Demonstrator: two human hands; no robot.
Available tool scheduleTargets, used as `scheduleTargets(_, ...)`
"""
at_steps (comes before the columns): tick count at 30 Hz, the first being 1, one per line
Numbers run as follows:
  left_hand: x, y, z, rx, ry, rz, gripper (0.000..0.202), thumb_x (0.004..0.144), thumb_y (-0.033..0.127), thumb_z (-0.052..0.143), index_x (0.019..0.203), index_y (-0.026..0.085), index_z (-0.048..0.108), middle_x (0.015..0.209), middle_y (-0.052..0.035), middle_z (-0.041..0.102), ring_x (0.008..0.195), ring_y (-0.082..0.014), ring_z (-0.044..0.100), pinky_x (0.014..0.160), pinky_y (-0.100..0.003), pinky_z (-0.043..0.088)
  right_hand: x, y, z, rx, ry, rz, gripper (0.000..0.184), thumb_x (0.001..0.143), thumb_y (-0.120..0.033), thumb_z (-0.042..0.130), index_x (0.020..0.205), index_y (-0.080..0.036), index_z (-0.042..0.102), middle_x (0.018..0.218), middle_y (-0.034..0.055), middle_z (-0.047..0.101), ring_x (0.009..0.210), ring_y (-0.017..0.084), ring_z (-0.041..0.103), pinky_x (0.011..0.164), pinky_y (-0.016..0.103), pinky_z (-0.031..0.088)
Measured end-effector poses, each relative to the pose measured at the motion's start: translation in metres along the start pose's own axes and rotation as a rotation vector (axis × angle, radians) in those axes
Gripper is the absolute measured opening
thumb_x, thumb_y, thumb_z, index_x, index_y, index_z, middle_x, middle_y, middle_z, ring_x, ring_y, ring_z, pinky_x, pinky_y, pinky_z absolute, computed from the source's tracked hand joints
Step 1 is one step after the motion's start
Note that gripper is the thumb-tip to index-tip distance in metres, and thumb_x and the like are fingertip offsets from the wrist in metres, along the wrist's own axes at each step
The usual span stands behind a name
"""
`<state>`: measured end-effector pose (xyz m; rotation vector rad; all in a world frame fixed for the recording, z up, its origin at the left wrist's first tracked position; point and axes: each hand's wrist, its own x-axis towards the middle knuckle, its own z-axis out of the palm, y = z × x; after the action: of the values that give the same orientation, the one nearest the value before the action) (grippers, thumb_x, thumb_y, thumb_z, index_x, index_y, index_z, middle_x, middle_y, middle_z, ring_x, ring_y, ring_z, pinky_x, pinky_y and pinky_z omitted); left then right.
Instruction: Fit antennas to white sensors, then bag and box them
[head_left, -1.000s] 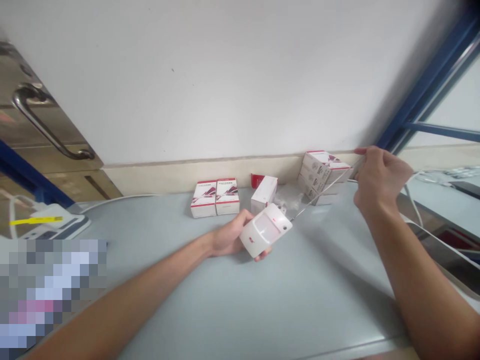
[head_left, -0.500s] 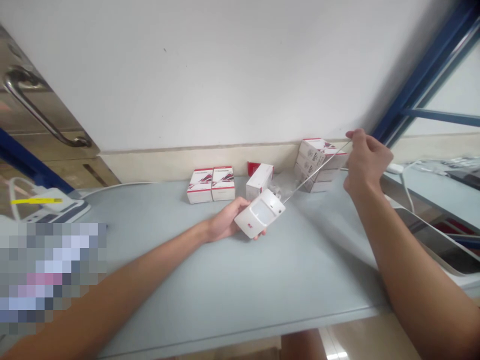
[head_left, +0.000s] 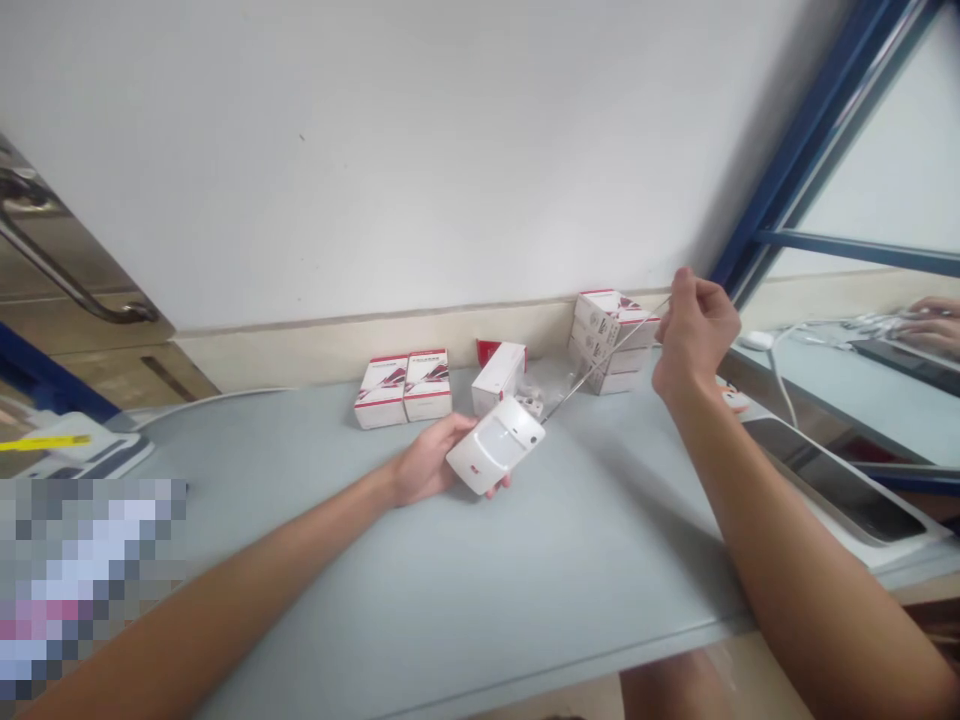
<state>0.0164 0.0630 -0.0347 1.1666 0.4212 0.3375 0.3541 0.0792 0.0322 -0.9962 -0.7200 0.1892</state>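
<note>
My left hand [head_left: 429,462] is closed around a white motion detector [head_left: 487,450] with a curved lens window and a small red mark. The detector is tilted above the grey table [head_left: 480,600]. From its upper right corner a thin metal antenna [head_left: 600,363] stretches out toward the upper right. My right hand [head_left: 697,335] pinches the antenna's far end, fingers pressed together. Just behind the detector stand an upright white box [head_left: 501,370] and some clear plastic wrapping [head_left: 551,385].
Two red-and-white boxes [head_left: 403,385] lie behind my left hand, and a stack of similar boxes [head_left: 611,340] stands near the wall. At right are a white device with a dark screen [head_left: 832,480] and another person's hand [head_left: 937,325]. A power strip [head_left: 97,455] lies left.
The view has shifted, so most things appear further left and slightly lower. Both hands keep their hold on the detector and antenna. Another person's hand now shows at the right edge.
</note>
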Motion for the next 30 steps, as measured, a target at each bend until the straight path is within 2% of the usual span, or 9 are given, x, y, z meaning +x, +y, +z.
scheduleTargets(2, -0.001, 0.0, 0.001, -0.032, 0.009, 0.03, 0.058, 0.103, 0.047, 0.03, 0.119, 0.006, 0.067, 0.091, -0.0203, 0.077, 0.075, -0.0263, 0.07, 0.07, -0.036, 0.051, -0.004, -0.004, 0.003, 0.1, 0.062, -0.003, 0.025, 0.09, -0.045, 0.071, 0.09, -0.022, 0.061, 0.066, -0.0069, 0.048, 0.049, 0.009, 0.029, 0.049, 0.031, 0.019)
scheduleTargets(4, -0.001, 0.001, 0.002, -0.061, 0.014, 0.076, 0.055, 0.102, 0.045, 0.031, 0.12, 0.006, 0.065, 0.089, -0.0197, 0.076, 0.073, -0.0267, 0.07, 0.068, -0.036, 0.05, -0.008, -0.006, 0.004, 0.162, 0.049, 0.004, 0.021, 0.09, -0.041, 0.073, 0.092, -0.021, 0.065, 0.068, -0.0052, 0.054, 0.047, 0.009, 0.028, 0.048, 0.031, 0.016)
scheduleTargets(8, -0.002, -0.001, 0.003, -0.1, 0.018, 0.141, 0.049, 0.096, 0.038, 0.035, 0.12, 0.006, 0.063, 0.084, -0.0176, 0.075, 0.068, -0.0264, 0.068, 0.062, -0.035, 0.049, -0.009, -0.003, 0.004, 0.172, 0.002, 0.015, 0.021, 0.089, -0.044, 0.076, 0.089, -0.025, 0.068, 0.071, -0.0026, 0.06, 0.048, 0.01, 0.029, 0.046, 0.031, 0.017)
scheduleTargets(13, 0.0, -0.003, 0.001, -0.109, 0.009, 0.137, 0.051, 0.093, 0.04, 0.036, 0.124, 0.007, 0.061, 0.082, -0.017, 0.075, 0.066, -0.0268, 0.068, 0.059, -0.034, 0.048, -0.007, 0.007, 0.002, 0.171, -0.032, 0.041, 0.027, 0.084, -0.046, 0.081, 0.087, -0.023, 0.067, 0.07, -0.0039, 0.058, 0.047, 0.008, 0.027, 0.046, 0.03, 0.017)
scheduleTargets(17, -0.001, -0.003, 0.003, -0.119, 0.028, 0.134, 0.053, 0.093, 0.039, 0.038, 0.13, 0.008, 0.059, 0.082, -0.0157, 0.075, 0.065, -0.0267, 0.068, 0.058, -0.034, 0.048, -0.012, 0.009, 0.006, 0.123, -0.015, 0.074, 0.024, 0.086, -0.043, 0.079, 0.086, -0.024, 0.065, 0.069, -0.003, 0.055, 0.049, 0.01, 0.027, 0.047, 0.033, 0.017)
scheduleTargets(20, -0.001, -0.002, 0.004, -0.145, 0.054, 0.142, 0.051, 0.092, 0.04, 0.04, 0.124, 0.007, 0.062, 0.083, -0.0161, 0.074, 0.067, -0.0268, 0.068, 0.059, -0.034, 0.048, -0.025, 0.007, 0.015, 0.088, -0.023, 0.04, 0.028, 0.086, -0.048, 0.077, 0.087, -0.025, 0.063, 0.071, -0.0023, 0.056, 0.05, 0.01, 0.027, 0.048, 0.033, 0.019)
scheduleTargets(23, -0.001, -0.001, 0.004, -0.182, 0.084, 0.161, 0.048, 0.09, 0.04, 0.043, 0.117, 0.006, 0.065, 0.084, -0.0161, 0.073, 0.071, -0.0273, 0.068, 0.059, -0.034, 0.047, -0.047, 0.002, 0.024, 0.062, -0.107, 0.011, 0.037, 0.083, -0.058, 0.078, 0.084, -0.024, 0.062, 0.071, -0.0023, 0.056, 0.049, 0.01, 0.029, 0.047, 0.032, 0.02)
scheduleTargets(27, -0.001, -0.004, 0.002, -0.228, 0.109, 0.173, 0.049, 0.087, 0.042, 0.045, 0.114, 0.007, 0.067, 0.081, -0.0148, 0.071, 0.068, -0.0263, 0.066, 0.058, -0.034, 0.047, -0.079, -0.001, 0.033, 0.053, -0.301, 0.104, 0.042, 0.08, -0.064, 0.077, 0.079, -0.025, 0.061, 0.07, -0.0036, 0.055, 0.048, 0.009, 0.03, 0.046, 0.03, 0.022)
scheduleTargets(30, -0.001, -0.006, 0.0, -0.255, 0.122, 0.176, 0.05, 0.086, 0.042, 0.046, 0.115, 0.007, 0.066, 0.081, -0.0142, 0.07, 0.067, -0.0263, 0.065, 0.056, -0.034, 0.046, -0.092, 0.001, 0.034, 0.093, -0.315, 0.146, 0.036, 0.08, -0.058, 0.078, 0.083, -0.024, 0.066, 0.078, -0.0023, 0.062, 0.048, 0.008, 0.031, 0.046, 0.029, 0.024)
